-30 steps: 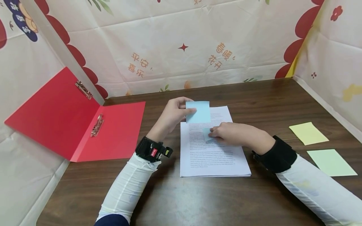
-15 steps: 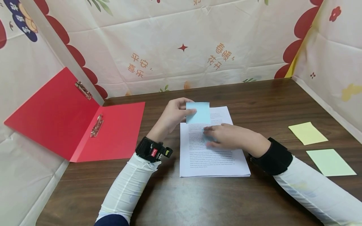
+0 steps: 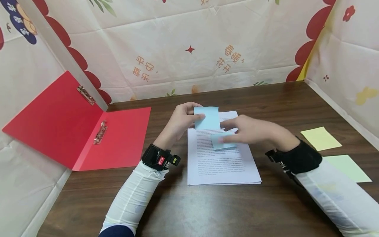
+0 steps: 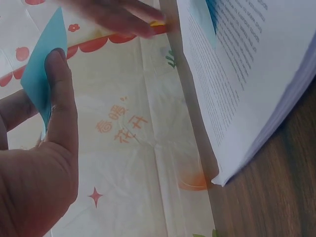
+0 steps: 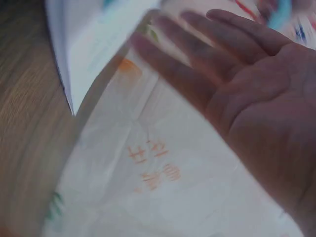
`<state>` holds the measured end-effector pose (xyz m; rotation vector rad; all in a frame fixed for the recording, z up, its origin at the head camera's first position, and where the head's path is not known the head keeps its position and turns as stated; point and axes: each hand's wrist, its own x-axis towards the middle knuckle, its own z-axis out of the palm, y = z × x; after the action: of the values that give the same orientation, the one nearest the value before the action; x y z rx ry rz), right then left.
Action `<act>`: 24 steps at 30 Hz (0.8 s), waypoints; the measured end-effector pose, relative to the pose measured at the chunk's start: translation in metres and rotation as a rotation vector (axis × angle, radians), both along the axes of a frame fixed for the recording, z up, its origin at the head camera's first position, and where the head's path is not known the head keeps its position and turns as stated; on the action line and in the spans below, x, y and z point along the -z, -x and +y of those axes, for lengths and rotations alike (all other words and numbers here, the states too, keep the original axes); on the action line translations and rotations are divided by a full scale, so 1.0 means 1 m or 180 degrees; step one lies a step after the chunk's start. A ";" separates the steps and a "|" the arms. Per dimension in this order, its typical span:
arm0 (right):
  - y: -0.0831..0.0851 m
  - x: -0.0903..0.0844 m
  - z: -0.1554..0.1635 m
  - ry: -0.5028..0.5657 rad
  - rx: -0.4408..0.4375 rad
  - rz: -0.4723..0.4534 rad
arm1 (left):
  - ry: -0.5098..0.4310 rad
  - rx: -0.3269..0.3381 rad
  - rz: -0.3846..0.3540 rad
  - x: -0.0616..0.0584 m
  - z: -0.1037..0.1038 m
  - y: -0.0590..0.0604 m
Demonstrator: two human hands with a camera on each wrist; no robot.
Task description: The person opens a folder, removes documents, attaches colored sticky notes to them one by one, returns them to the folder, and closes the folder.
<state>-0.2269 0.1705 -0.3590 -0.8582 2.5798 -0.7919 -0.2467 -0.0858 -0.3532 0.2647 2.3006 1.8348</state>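
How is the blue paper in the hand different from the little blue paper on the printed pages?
The blue sticky pad is up in the air, pinched in the left hand; the blue sticky note lies flat on the printed pages. The pad shows fully, while the open right hand hovers over part of the note. The pad looks a bit larger than what shows of the note. Both are the same light blue.
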 end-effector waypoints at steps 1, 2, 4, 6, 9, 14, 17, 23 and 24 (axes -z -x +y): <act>0.001 -0.005 0.003 0.0259 0.0166 -0.0217 | -0.0007 -0.0002 0.0010 0.000 0.002 -0.001; 0.002 -0.009 0.006 0.0504 0.0336 -0.0402 | -0.0008 0.0005 0.0019 -0.001 0.004 -0.003; 0.003 -0.016 0.009 0.0966 0.0627 -0.0698 | -0.0025 0.0035 0.0034 -0.001 0.009 -0.007; 0.003 -0.020 0.009 0.1259 0.0828 -0.0856 | -0.0057 0.0074 0.0065 0.000 0.013 -0.011; 0.002 -0.024 0.010 0.1289 0.0948 -0.0817 | -0.0146 0.0119 0.0096 0.002 0.018 -0.015; 0.006 -0.033 0.023 0.1098 0.1117 -0.0495 | -0.0349 0.0225 0.0075 0.005 0.018 -0.018; 0.013 -0.043 0.047 0.0939 0.1243 -0.0163 | -0.0358 0.0310 0.0086 0.008 0.017 -0.017; 0.028 -0.050 0.114 0.0774 0.1606 0.0233 | 0.0130 0.0326 0.0321 0.014 0.019 -0.013; 0.031 -0.049 0.125 0.0725 0.1657 0.0241 | 0.0223 0.0330 0.0380 0.015 0.020 -0.013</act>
<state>-0.2576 0.2953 -0.3096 -0.2614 2.8566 -1.2320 -0.2339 -0.0657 -0.3685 0.4859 2.3748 1.7289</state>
